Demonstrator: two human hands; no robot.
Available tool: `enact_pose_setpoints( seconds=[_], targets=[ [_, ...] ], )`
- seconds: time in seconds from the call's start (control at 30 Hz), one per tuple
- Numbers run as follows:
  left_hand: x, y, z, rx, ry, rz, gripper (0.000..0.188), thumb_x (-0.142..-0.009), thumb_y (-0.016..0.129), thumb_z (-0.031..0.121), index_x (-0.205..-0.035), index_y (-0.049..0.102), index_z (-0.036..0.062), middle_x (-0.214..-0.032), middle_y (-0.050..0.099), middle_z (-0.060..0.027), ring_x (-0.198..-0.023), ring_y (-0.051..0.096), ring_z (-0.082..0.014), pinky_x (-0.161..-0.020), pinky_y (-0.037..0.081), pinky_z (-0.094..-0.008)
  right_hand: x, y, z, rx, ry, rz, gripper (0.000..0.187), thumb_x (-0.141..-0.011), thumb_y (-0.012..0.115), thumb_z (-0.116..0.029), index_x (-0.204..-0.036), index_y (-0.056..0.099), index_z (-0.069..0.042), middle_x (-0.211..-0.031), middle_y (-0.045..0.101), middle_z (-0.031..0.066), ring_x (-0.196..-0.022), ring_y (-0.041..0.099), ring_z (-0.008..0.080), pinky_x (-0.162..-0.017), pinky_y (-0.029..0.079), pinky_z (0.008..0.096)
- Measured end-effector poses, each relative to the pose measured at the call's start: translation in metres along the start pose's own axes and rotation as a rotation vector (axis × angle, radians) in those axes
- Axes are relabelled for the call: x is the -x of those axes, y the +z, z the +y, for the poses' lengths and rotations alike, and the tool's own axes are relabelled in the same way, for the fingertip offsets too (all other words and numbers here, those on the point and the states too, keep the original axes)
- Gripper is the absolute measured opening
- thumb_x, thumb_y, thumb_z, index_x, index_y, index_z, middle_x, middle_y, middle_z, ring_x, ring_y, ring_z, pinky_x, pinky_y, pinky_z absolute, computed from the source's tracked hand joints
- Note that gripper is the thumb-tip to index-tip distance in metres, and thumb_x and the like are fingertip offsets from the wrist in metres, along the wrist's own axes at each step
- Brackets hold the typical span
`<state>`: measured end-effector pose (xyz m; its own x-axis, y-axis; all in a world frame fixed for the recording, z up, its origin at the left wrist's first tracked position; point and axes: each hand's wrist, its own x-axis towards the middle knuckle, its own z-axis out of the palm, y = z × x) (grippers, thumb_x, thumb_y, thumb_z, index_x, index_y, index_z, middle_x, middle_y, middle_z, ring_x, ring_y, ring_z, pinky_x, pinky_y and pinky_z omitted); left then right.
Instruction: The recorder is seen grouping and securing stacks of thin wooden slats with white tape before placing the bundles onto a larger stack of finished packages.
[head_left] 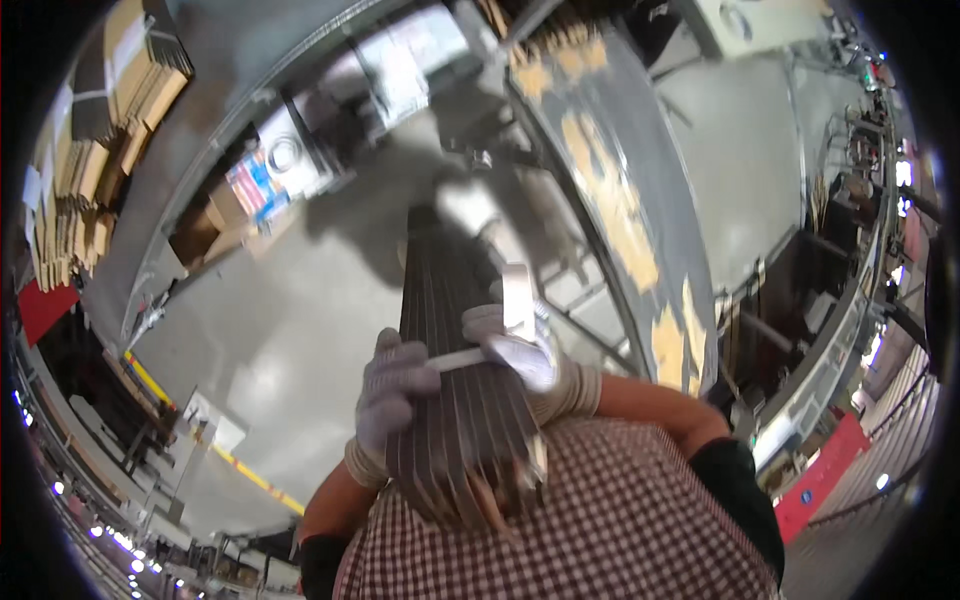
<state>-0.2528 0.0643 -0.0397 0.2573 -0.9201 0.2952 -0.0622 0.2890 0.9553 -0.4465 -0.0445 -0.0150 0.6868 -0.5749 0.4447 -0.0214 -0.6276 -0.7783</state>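
Note:
Against my checked apron, a bundle of flat dark cardboard sheets (pixel 450 290) stands on edge, its long edges running away from me. A white band (pixel 458 361) crosses its top between my gloved hands. My left hand (pixel 390 390) is closed around the bundle's left side, fingers curled at the band's end. On the right side, my right hand (pixel 515 350) grips the bundle by the band's other end, with some blur. A bright pale rectangular piece (pixel 517 300) shows at that hand; its kind is unclear. The sheets' undersides are hidden.
Banded cardboard stacks (pixel 110 130) stand at the far left. A dark table with torn tan patches (pixel 620 190) lies to the right. Ahead is a shelf or cart with an open carton (pixel 215 225) and packages. Yellow tape (pixel 255 478) marks the grey floor at left.

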Motion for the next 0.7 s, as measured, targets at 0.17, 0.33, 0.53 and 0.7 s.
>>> enact_pose_setpoints(
  seconds=[0.17,0.33,0.53,0.7],
  targets=[
    [-0.030,-0.009,0.033,-0.012,-0.482,-0.200,0.012,-0.093,0.049,0.006,-0.103,0.056,0.0040,-0.105,0.066,-0.0079,-0.086,0.062,-0.0270,-0.098,0.042,-0.0507,0.013,0.006,0.011,0.068,0.400,-0.092,0.083,-0.066,0.077,-0.042,-0.131,0.049,0.003,-0.125,0.056,0.0256,-0.117,0.055,0.0380,-0.102,0.039,0.0520],
    [-0.031,-0.012,0.036,-0.109,0.094,-0.148,0.043,-0.086,0.068,0.015,-0.122,0.050,0.0006,-0.120,0.062,-0.0183,-0.114,0.058,-0.0370,-0.109,0.037,-0.0480,0.023,0.014,0.005,-0.051,0.154,-0.023,0.090,-0.058,0.083,-0.044,-0.130,0.047,-0.004,-0.121,0.057,0.0233,-0.111,0.057,0.0409,-0.101,0.038,0.0556],
    [-0.051,0.024,0.041,0.102,-0.342,0.278,0.075,-0.081,0.078,0.032,-0.136,0.041,-0.0030,-0.132,0.049,-0.0154,-0.124,0.048,-0.0320,-0.105,0.038,-0.0429,-0.034,-0.030,0.036,-0.692,0.701,0.172,0.066,-0.086,0.072,-0.011,-0.143,0.040,-0.004,-0.140,0.049,0.0170,-0.128,0.048,0.0280,-0.104,0.043,0.0373],
    [-0.034,0.083,-0.021,0.044,-0.344,-0.704,0.055,-0.089,0.070,0.039,-0.127,0.058,0.0013,-0.125,0.062,-0.0159,-0.111,0.062,-0.0264,-0.099,0.047,-0.0399,-0.030,-0.259,-0.047,-0.269,0.481,1.257,0.038,-0.099,0.045,-0.026,-0.125,0.058,-0.002,-0.113,0.065,0.0088,-0.100,0.063,0.0235,-0.087,0.055,0.0358]
  ],
)
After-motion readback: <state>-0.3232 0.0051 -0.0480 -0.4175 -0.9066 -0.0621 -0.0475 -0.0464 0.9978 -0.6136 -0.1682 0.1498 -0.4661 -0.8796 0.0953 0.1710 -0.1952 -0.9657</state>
